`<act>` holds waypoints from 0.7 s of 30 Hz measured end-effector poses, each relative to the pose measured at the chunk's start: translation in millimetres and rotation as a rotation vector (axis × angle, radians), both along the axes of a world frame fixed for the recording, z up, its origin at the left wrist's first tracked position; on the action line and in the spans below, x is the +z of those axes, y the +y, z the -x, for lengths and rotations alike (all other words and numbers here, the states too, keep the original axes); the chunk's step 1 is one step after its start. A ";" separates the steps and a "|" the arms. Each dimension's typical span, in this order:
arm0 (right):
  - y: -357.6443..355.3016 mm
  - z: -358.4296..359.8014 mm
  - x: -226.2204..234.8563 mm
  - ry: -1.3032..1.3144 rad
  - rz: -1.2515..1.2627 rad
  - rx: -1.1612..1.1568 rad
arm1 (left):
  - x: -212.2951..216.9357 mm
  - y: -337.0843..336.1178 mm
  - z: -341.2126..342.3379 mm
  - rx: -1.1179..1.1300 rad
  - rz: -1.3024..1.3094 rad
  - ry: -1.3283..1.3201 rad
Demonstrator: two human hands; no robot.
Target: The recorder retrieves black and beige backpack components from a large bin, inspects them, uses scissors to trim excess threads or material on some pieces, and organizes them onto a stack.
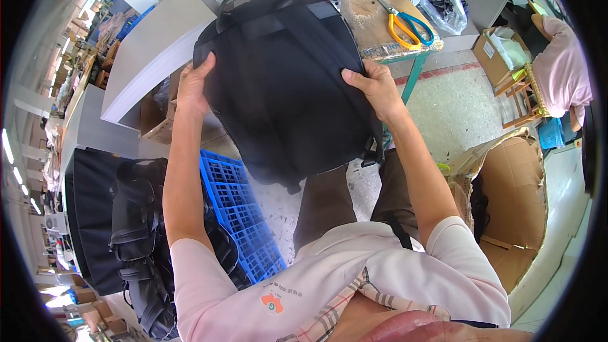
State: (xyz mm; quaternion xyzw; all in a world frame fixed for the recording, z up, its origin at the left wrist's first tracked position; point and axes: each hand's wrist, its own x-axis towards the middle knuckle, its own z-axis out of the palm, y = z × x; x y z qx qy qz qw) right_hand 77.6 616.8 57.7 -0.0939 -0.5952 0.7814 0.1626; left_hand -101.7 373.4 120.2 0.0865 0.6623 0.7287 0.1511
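A large black backpack (285,82) is held up in front of me, its padded panel and straps toward me. My left hand (195,82) grips its left edge, thumb on the near face and fingers behind. On the opposite edge my right hand (377,85) is closed the same way, the thumb lying on the fabric. The fingers of both hands are partly hidden behind the bag. Beyond the right hand, yellow- and blue-handled scissors (410,28) lie on a worn work table (362,3).
Black bags (136,215) are piled at my left beside a blue plastic crate (240,209). An open cardboard box (513,196) stands at my right. Farther right, a person in a pink top (562,66) is near a wooden stool (522,98). A grey panel (155,57) juts in from the left.
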 end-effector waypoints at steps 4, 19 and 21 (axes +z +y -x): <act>7.9 -20.5 -29.0 0.031 0.351 0.076 | 6.7 -25.2 -36.5 -0.258 -0.331 0.095; -102.5 -3.0 -25.1 0.074 -0.022 0.267 | 66.5 8.5 -103.9 0.030 0.568 1.026; -82.9 -35.3 -21.3 -0.009 0.522 0.421 | 72.8 5.0 -88.3 0.145 0.740 1.027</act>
